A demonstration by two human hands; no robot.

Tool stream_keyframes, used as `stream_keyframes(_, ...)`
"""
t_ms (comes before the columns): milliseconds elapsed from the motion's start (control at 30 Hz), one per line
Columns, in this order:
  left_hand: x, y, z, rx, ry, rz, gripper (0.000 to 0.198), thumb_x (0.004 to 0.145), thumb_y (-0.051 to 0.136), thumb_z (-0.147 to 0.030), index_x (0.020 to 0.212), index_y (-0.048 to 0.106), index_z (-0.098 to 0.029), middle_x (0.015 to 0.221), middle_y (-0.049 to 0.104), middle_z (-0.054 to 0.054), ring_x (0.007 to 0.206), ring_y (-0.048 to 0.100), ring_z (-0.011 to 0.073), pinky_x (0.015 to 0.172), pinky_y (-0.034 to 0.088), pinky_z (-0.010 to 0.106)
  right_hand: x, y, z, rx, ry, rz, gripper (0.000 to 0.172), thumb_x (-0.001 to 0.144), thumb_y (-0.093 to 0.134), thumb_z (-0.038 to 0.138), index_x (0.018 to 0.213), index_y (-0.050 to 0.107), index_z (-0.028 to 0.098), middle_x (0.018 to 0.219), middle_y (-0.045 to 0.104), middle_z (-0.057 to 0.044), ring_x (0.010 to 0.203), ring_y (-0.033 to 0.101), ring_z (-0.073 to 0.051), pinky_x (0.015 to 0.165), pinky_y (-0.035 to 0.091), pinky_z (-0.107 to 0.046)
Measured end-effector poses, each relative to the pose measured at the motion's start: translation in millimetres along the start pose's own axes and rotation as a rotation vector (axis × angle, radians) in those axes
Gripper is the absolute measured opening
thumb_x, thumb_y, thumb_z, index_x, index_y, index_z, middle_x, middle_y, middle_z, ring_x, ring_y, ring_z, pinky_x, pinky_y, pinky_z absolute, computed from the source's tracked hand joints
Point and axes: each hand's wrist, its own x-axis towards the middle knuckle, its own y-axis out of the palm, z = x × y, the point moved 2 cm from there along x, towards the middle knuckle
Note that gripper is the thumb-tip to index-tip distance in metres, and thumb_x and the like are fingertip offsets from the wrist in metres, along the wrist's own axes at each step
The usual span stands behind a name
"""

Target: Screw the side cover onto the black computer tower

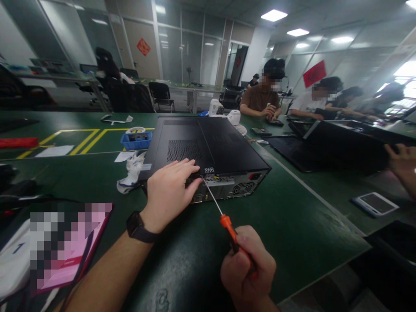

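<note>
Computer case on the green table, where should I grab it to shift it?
Take the computer case probably by its two long sides, one hand each, coming from the near end where the rear panel faces you. It lies flat, its broad top smooth with no handle. The right hand grips the screwdriver, so free it first.
</note>
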Motion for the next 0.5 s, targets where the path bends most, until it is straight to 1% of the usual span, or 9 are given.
stream_keyframes(100, -0.2, -0.2, -0.3, -0.003, 0.001, -0.002, 0.022, 0.095, 0.072, -0.03, 0.113, 0.078, -0.02, 0.128, 0.078, 0.007, 0.119, 0.075, 0.027, 0.111, 0.058, 0.046, 4.7, 2.3, 4.4, -0.005, -0.014, 0.02, 0.024, 0.098, 0.053, 0.018, 0.12, 0.059, 0.012, 0.087, 0.06, -0.006, 0.074, 0.063, -0.018, 0.059, 0.057, -0.036)
stream_keyframes(200, 0.0, 0.0, -0.8, 0.003, 0.003, -0.007, 0.022, 0.094, 0.073, -0.03, 0.112, 0.078, -0.02, 0.127, 0.079, 0.008, 0.118, 0.075, 0.028, 0.11, 0.058, 0.046, 10.2, 2.1, 8.0, -0.055, -0.027, 0.059, 0.026, 0.091, 0.055, 0.009, 0.116, 0.058, 0.012, 0.093, 0.061, -0.007, 0.079, 0.062, -0.017, 0.062, 0.058, -0.036)
stream_keyframes(300, 0.0, 0.9, -0.4, 0.001, 0.003, -0.011, 0.022, 0.093, 0.073, -0.029, 0.112, 0.079, -0.02, 0.127, 0.079, 0.008, 0.117, 0.076, 0.0286, 0.109, 0.059, 0.047, 6.0, 0.4, 5.6, -0.086, -0.042, 0.029, 0.028, 0.091, 0.054, 0.005, 0.118, 0.06, 0.012, 0.09, 0.062, -0.005, 0.075, 0.063, -0.016, 0.061, 0.058, -0.034)
stream_keyframes(400, 0.3, 1.4, 0.1, -0.003, 0.007, -0.021, 0.022, 0.092, 0.074, -0.028, 0.112, 0.079, -0.02, 0.127, 0.079, 0.008, 0.118, 0.076, 0.0286, 0.109, 0.059, 0.047, -1.7, 0.8, 1.7, -0.081, -0.025, -0.014, 0.025, 0.096, 0.053, 0.013, 0.119, 0.062, 0.013, 0.087, 0.062, -0.004, 0.074, 0.066, -0.018, 0.06, 0.058, -0.036)
stream_keyframes(500, 0.9, 0.6, -0.4, 0.0, 0.01, -0.026, 0.021, 0.092, 0.075, -0.027, 0.111, 0.079, -0.02, 0.127, 0.079, 0.008, 0.117, 0.076, 0.0288, 0.109, 0.059, 0.047, -1.4, 2.5, 2.5, -0.03, -0.018, -0.022, 0.026, 0.097, 0.054, 0.019, 0.121, 0.061, 0.012, 0.091, 0.063, -0.007, 0.077, 0.066, -0.02, 0.061, 0.059, -0.039)
